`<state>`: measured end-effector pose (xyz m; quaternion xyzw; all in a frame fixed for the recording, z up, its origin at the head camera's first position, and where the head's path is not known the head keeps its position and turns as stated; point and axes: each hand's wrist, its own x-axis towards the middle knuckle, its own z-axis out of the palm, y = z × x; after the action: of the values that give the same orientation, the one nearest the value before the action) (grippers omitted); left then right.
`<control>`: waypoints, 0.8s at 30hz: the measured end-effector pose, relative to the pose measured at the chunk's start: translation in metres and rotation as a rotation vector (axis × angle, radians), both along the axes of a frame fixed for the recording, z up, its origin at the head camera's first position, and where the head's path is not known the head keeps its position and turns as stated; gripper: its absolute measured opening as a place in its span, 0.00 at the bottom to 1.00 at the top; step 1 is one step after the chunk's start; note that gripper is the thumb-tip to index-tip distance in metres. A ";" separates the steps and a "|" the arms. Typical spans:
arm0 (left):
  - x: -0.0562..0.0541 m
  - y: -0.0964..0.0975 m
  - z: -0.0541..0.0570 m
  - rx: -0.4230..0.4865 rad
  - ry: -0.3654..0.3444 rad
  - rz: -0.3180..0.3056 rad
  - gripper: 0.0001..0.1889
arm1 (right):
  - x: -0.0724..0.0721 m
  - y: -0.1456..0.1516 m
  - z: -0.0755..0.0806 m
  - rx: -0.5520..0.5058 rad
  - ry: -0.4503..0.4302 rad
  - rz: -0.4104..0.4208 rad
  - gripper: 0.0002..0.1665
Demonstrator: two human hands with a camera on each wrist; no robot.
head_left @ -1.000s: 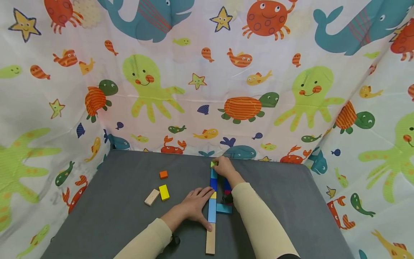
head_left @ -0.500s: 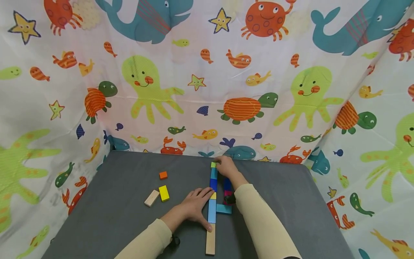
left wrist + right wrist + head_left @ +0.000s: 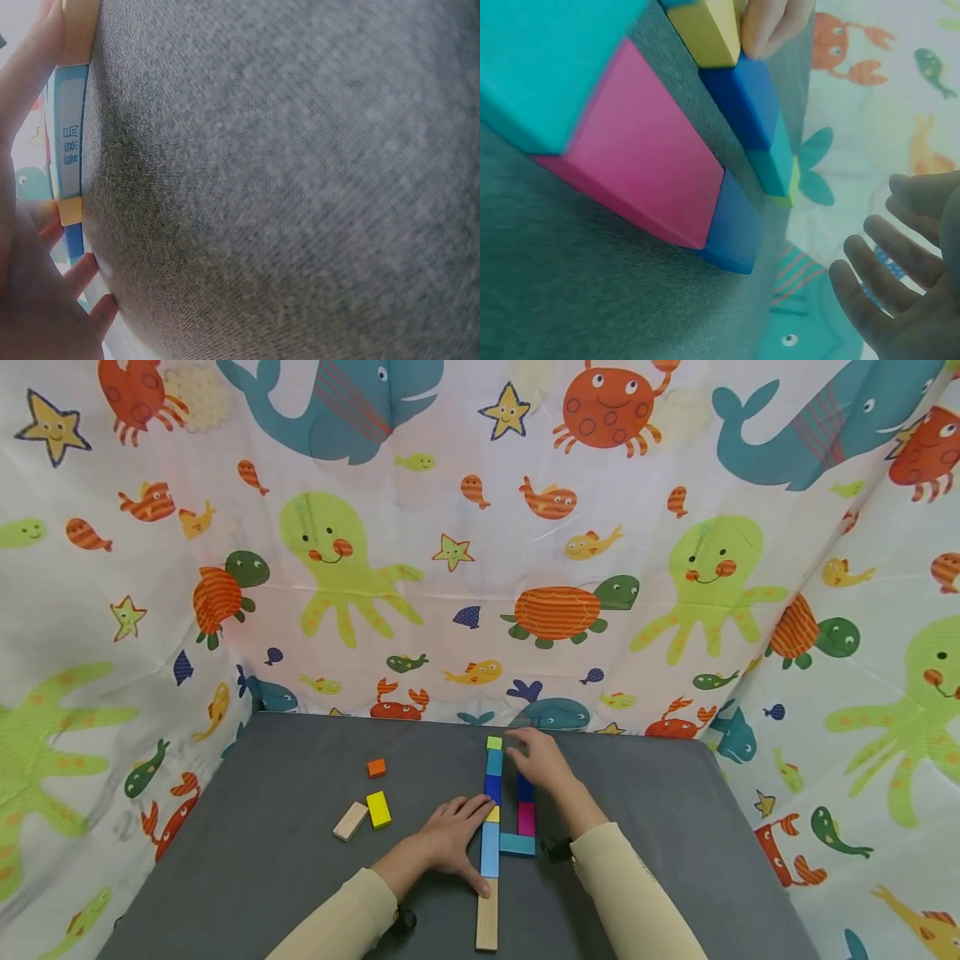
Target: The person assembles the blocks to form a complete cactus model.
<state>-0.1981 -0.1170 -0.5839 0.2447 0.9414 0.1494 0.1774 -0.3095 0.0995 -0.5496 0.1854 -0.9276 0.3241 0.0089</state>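
A straight row of blocks runs away from me in the head view: a plain wooden block (image 3: 487,922), a light blue block (image 3: 490,856), a small yellow block (image 3: 492,815), a dark blue block (image 3: 492,787), a teal block (image 3: 494,762) and a light green block (image 3: 494,743) at the far end. My left hand (image 3: 448,839) rests spread along its left side, thumb by the wooden block, fingertips near the yellow one. Just right of the green block my right hand (image 3: 543,760) hovers with loose fingers, holding nothing. The right wrist view shows those fingers (image 3: 889,281) apart from every block.
Right of the row, a teal block (image 3: 517,845) lies crosswise, touching it. A magenta block (image 3: 527,818) and a dark blue block (image 3: 525,789) extend beyond. Loose on the left lie an orange block (image 3: 377,767), a yellow block (image 3: 378,809) and a wooden block (image 3: 350,821).
My right hand has let go of the green block at the far end and moved a little right, uncovering the magenta block. My left hand stays in place.
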 end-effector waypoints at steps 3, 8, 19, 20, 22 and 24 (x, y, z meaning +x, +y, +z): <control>0.000 0.000 0.000 0.003 0.000 -0.004 0.74 | 0.015 0.004 0.000 0.003 0.006 -0.002 0.23; 0.000 0.000 0.001 0.012 -0.010 -0.007 0.73 | 0.041 0.009 -0.001 0.001 0.033 0.014 0.25; 0.001 0.000 0.004 0.029 -0.023 -0.002 0.73 | 0.089 0.034 -0.020 0.027 -0.004 0.028 0.33; 0.002 0.000 0.005 0.030 -0.025 0.000 0.72 | 0.092 0.035 -0.022 0.031 -0.017 0.026 0.34; 0.002 0.000 0.006 0.031 -0.030 0.000 0.72 | 0.097 0.038 -0.027 0.038 -0.041 0.025 0.35; 0.003 0.000 0.006 0.035 -0.032 -0.002 0.72 | 0.102 0.040 -0.031 0.044 -0.066 0.024 0.36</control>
<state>-0.1949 -0.1169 -0.5776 0.2461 0.9356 0.1696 0.1882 -0.2075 0.1396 -0.5809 0.1860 -0.9320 0.3097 -0.0295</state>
